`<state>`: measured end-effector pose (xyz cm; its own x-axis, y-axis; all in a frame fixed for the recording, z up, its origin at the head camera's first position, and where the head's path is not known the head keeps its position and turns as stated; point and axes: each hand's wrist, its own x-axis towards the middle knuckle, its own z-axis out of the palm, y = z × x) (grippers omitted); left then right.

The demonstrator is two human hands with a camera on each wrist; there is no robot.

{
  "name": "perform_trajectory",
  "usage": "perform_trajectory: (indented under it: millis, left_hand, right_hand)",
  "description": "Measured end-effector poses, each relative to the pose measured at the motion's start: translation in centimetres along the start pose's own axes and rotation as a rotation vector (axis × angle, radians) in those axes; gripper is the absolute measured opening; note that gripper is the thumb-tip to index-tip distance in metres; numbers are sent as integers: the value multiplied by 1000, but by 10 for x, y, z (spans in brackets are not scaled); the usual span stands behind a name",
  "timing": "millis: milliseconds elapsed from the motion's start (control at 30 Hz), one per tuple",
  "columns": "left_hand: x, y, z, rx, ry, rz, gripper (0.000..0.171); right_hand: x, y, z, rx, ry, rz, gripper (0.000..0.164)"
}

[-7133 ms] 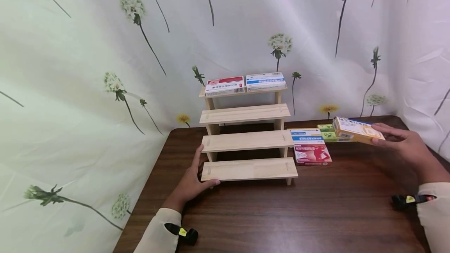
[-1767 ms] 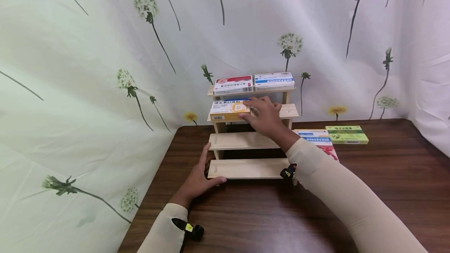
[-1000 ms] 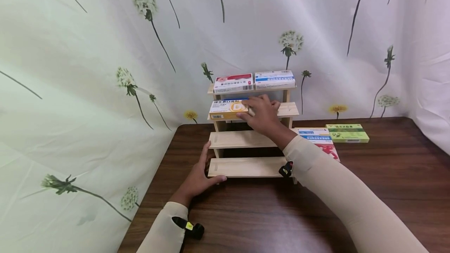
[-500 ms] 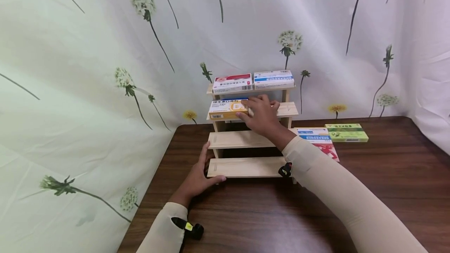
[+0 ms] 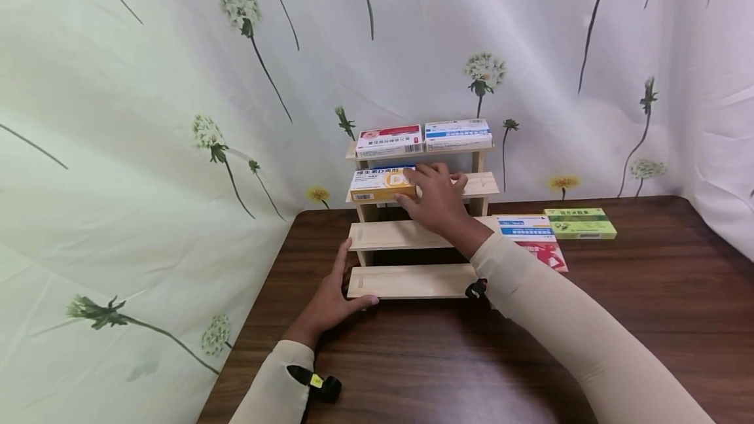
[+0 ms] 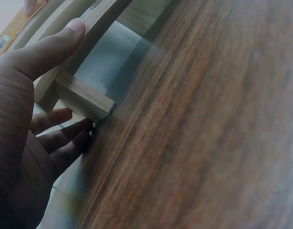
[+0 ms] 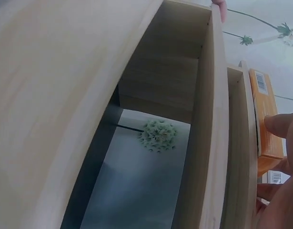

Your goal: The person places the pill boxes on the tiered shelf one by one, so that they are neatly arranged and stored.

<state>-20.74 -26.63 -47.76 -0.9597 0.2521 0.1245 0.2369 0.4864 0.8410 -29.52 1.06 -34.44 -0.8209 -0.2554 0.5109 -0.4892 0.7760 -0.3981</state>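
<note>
The right hand (image 5: 437, 200) pinches the white-and-orange box (image 5: 376, 183) by its right end, at the left of the second shelf from the top (image 5: 484, 183). The left hand (image 5: 327, 303), thumb and index finger extended, touches the rack's (image 5: 394, 234) lower left end.

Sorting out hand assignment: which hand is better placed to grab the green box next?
Right, probably: the green box lies right of the wooden rack, nearer the right hand, which would first have to release the orange-and-white box. The left hand is at the rack's left end.
</note>
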Motion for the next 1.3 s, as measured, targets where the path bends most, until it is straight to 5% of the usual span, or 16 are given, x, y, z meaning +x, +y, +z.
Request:
perform_trajectory:
  millis: [500,900,1300]
  left_hand:
    - [-1,-1,0,4,-2,0,133]
    - [-2,-1,-1,3,2,20,132]
    - [-1,-2,0,18,6,22,132]
  right_hand:
    - [-15,0,-6,90,43,18,71]
    - [-32,15,-24,133,54,30,64]
    - [-50,42,-41,191,163,-22,59]
